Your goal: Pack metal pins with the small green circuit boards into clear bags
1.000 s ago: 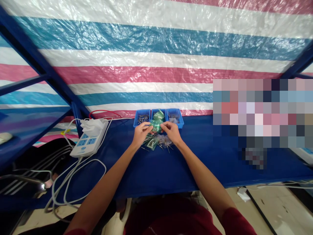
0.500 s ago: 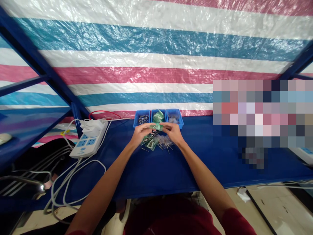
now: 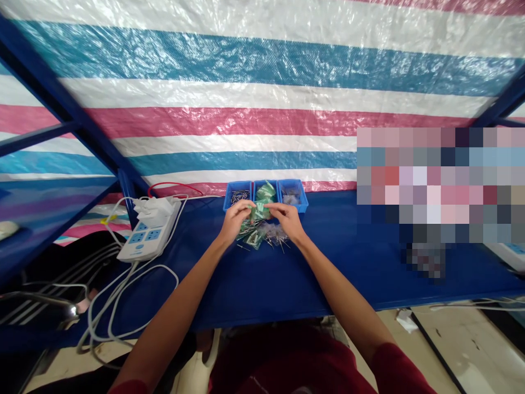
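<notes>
A small green plastic bag (image 3: 259, 211) is held up above the counter (image 3: 262, 284), its left edge pinched in the closed grip of the left hand (image 3: 237, 216) and its right edge in that of the right hand (image 3: 289, 220). Beneath it, loose metal pins (image 3: 274, 242) and more small bags (image 3: 254, 238) are heaped on the counter, between the forearms. Just behind, three blue bins (image 3: 302, 208) are lined up, with metal pieces (image 3: 239, 196) held in the left one, green bags (image 3: 266, 190) in the middle one and clear bags (image 3: 290, 197) in the right one.
</notes>
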A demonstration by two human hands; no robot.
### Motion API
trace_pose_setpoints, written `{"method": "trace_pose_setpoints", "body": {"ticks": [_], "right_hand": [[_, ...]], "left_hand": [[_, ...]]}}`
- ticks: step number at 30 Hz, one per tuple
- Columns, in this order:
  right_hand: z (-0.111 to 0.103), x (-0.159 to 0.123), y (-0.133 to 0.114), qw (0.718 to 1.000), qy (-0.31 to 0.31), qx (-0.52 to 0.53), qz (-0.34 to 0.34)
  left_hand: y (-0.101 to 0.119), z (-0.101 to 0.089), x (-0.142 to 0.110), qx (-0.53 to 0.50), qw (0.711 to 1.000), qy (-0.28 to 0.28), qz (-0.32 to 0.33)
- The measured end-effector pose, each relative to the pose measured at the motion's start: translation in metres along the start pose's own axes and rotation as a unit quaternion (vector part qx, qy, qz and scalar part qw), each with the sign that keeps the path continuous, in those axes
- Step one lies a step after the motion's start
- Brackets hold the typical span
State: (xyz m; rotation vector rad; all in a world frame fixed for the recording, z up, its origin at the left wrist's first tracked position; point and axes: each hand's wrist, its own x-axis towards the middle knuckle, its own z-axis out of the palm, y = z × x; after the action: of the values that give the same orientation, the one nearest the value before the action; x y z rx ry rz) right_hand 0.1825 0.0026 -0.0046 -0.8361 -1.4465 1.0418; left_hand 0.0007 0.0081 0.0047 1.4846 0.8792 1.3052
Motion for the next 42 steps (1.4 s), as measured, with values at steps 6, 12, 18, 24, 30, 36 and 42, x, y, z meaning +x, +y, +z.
{"method": "trace_pose_setpoints", "body": {"ticks": [6,12,18,24,30,36,42], "right_hand": [[-0.003,0.003,0.003,0.997,0.018,-0.071,-0.021],[0.002,0.002,0.005,0.995,0.035,-0.092,-0.022],[0.000,0.000,0.004,0.996,0.045,-0.073,-0.020],[0.001,0.001,0.006,0.998,0.049,-0.041,-0.008],[0.002,0.001,0.002,0.990,0.062,-0.121,-0.039],[0.004,0.000,0.001,0.999,0.030,-0.035,0.005],[0.000,0.001,0.001,1.000,0.012,-0.026,0.002]], "left_hand": [[0.000,-0.007,0.002,0.126,0.992,-0.020,0.011],[-0.001,-0.004,0.003,0.197,0.980,0.009,0.027],[0.003,0.000,-0.001,0.080,0.996,0.025,-0.012],[0.008,-0.003,0.001,0.056,0.998,-0.009,0.013],[0.001,-0.002,0.001,0.213,0.974,0.052,0.062],[0.002,0.006,-0.003,0.118,0.993,0.023,-0.011],[0.002,-0.002,-0.001,0.079,0.996,0.013,0.027]]}}
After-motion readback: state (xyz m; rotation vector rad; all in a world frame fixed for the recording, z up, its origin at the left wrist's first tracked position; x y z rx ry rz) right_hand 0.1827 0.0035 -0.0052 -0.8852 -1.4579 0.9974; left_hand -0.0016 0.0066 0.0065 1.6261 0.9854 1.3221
